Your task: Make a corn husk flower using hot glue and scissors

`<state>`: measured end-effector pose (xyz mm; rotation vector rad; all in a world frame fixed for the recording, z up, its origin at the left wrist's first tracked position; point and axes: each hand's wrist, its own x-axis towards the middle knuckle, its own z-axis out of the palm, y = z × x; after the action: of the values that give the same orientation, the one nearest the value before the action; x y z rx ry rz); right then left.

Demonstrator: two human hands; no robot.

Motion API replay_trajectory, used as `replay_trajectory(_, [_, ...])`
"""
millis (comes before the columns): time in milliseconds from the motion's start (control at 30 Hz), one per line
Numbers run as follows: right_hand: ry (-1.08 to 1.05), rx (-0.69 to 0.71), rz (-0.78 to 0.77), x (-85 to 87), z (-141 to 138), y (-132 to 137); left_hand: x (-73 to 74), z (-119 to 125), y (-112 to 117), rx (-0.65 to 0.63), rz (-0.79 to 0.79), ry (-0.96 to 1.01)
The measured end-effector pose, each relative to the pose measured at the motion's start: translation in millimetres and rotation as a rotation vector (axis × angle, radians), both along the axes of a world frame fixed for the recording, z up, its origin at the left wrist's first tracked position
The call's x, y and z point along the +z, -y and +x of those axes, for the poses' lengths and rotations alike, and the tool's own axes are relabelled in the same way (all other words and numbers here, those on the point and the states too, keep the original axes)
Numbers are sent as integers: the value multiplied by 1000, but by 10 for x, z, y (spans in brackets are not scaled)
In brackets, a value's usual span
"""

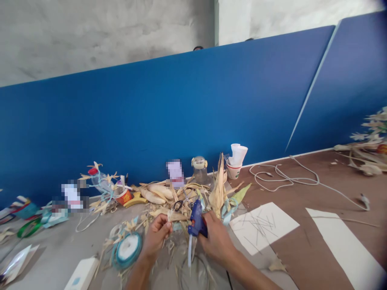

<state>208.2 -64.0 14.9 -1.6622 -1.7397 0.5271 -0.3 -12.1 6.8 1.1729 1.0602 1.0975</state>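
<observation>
My right hand (216,239) is closed around a blue hot glue gun (196,219) with a pale glue stick (189,251) sticking out of its back. The gun's nozzle points toward my left hand (157,235). That hand pinches a small piece of dried corn husk (173,216) between thumb and fingers. Both hands hover over a heap of dry husk strips (169,193) on the grey table top. A teal ribbon spool (128,249) lies just left of my left hand.
A blue partition (181,112) runs behind the table. Against it stand a glass jar (199,169), a paper cup (234,169) and a small red cup (123,196). White paper sheets (263,225) and a white cable (281,177) lie right. More husk flowers (369,153) sit far right.
</observation>
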Motion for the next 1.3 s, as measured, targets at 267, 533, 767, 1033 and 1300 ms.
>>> replay_trajectory(267, [273, -52, -73, -96, 101, -108, 48, 67, 55, 40, 132, -201])
replay_trajectory(533, [341, -71, -98, -209, 105, -166, -5, 68, 82, 39, 294, -351])
replay_trajectory(767, [372, -61, -113, -200, 97, -147, 60, 123, 125, 106, 345, -413])
replay_trajectory(1033, [-213, 100, 71, 16, -127, -90, -37, 71, 119, 68, 358, -420])
replay_trajectory(1300, [-624, 231, 67, 82, -469, -52, 37, 124, 144, 59, 336, -389])
